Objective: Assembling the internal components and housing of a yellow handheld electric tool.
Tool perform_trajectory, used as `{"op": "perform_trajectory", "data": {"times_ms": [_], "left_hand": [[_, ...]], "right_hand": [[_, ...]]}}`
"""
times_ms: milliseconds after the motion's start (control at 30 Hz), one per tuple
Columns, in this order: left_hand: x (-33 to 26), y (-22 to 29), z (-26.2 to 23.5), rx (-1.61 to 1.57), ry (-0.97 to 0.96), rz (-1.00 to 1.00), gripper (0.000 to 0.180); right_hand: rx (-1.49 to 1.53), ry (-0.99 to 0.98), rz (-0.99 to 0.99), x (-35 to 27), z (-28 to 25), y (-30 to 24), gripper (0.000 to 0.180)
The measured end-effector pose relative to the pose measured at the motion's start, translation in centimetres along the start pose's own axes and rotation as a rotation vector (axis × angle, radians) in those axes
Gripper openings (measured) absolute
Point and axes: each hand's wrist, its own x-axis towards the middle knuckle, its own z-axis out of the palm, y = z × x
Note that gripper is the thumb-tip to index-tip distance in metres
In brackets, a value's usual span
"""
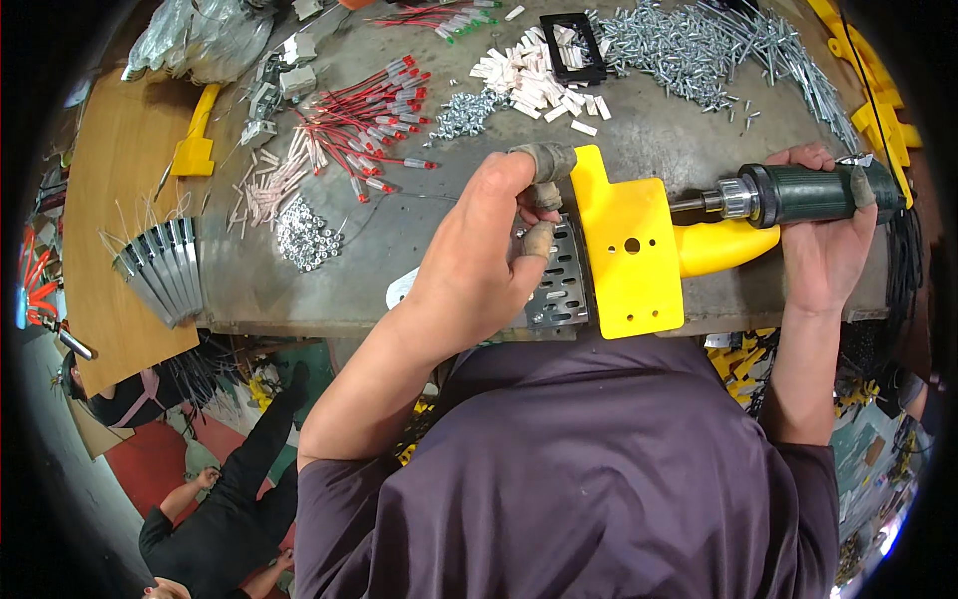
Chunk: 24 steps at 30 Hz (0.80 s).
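A bright yellow plastic handle with a flat, holed plate (639, 270) stands on edge near the table's front. Beside its left face is a slotted metal plate (559, 287). My left hand (467, 265), tape on its fingertips, is closed around the metal plate's upper end, its index finger against the yellow piece; what lies between the fingertips is partly hidden. In my right hand (826, 250) lies a dark green electric screwdriver (813, 195), held level. Its bit (689, 205) points left and reaches the yellow plate's right edge; its tip is hidden.
Red-wired connectors (384, 120), small nuts (307, 235), white pieces (539, 75), a black frame (572, 50) and loose screws (669, 55) spread across the back. Metal strips (165, 265) and another yellow handle (195, 150) lie left. A person (225, 529) is at lower left.
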Motion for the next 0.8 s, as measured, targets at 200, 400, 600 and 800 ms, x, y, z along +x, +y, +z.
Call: {"op": "perform_trajectory", "data": {"times_ms": [200, 400, 600, 800], "left_hand": [[-0.2, 0.1, -0.4, -0.072, -0.105, -0.053, 0.065], [0.1, 0.4, -0.4, -0.096, -0.065, -0.075, 0.059], [0.5, 1.0, -0.8, 0.328, -0.082, 0.022, 0.034], [0.4, 1.1, -0.4, 0.344, -0.046, -0.009, 0.029]], "right_hand": [[-0.008, 0.009, -0.004, -0.1, 0.4, 0.1, 0.029], [-0.018, -0.014, -0.006, -0.2, 0.5, 0.2, 0.03], [-0.043, -0.037, -0.002, -0.3, 0.6, 0.2, 0.029], [-0.02, -0.049, -0.021, 0.0, 0.3, 0.5, 0.029]]}}
